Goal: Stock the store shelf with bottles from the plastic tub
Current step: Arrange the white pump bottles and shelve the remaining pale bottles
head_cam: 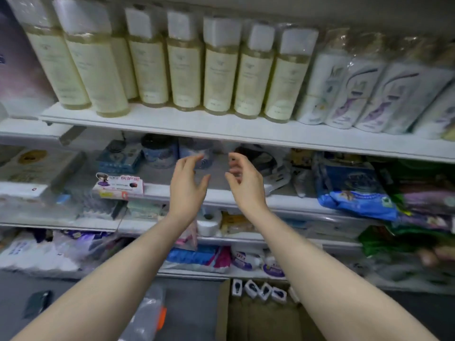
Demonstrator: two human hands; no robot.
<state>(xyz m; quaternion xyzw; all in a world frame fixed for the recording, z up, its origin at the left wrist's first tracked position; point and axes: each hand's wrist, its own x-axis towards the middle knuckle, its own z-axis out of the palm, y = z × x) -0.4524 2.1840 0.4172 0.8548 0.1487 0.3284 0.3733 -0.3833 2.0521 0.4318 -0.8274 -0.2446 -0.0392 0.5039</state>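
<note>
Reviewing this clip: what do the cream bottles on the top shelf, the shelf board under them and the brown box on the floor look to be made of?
Cream bottles: likely clear plastic with matte paper labels, each in glossy shrink film, judging by the crinkled glare at the white caps.
Shelf board: smooth white, probably painted metal or laminate; unclear which.
Brown box: cardboard, dull brown with a raw flap edge.

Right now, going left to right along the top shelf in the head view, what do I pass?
Pale pink-purple pack → row of cream-labelled bottles with white caps → white bottles with purple print in plastic wrap.
</note>
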